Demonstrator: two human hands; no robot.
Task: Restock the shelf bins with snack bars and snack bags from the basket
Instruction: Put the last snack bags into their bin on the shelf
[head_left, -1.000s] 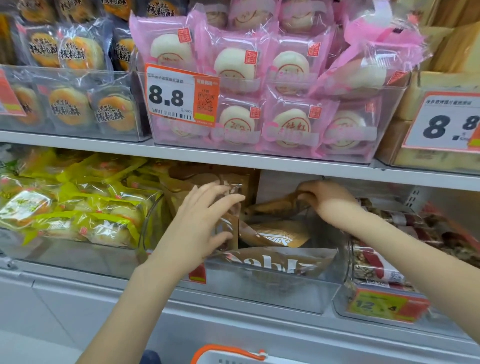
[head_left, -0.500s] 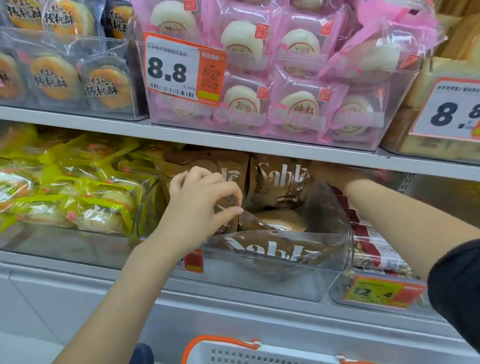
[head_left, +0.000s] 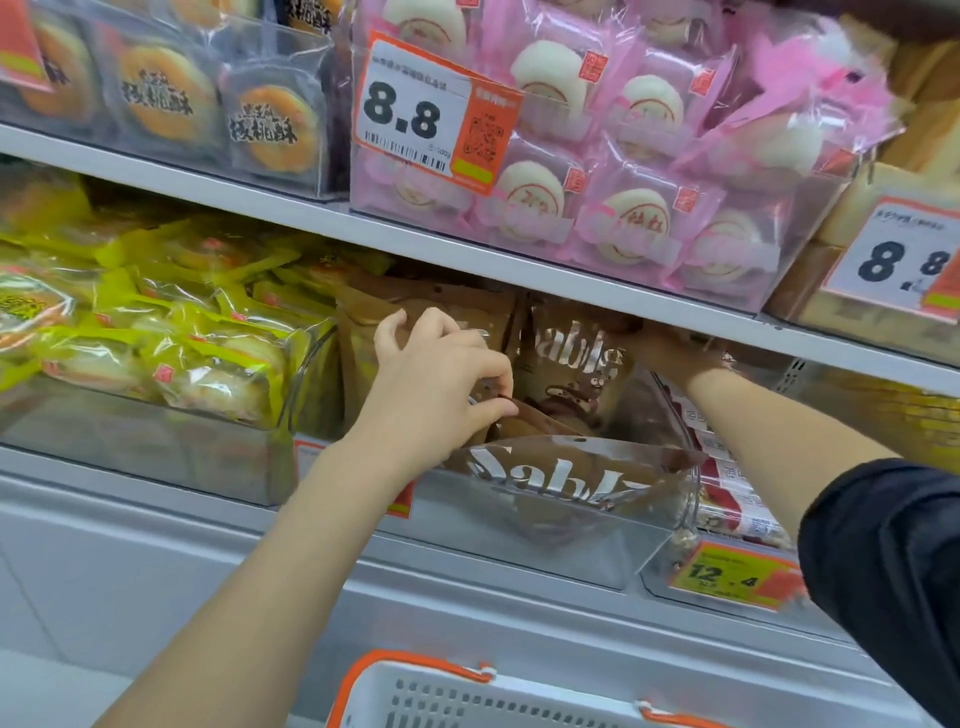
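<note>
Single head-worn wide-angle view, looking forward and slightly down at close range onto a shop shelf. The frame is tilted, so the shelf edge (head_left: 467, 254) runs downhill from left to right. The upper shelf fills the top of the frame; the clear bin (head_left: 545, 540) on the lower shelf sits centre. Both forearms enter from the bottom corners, reaching away from the camera. The basket (head_left: 467, 696) rim shows at the bottom edge, nearest the wearer. No second view shares the scene.
</note>
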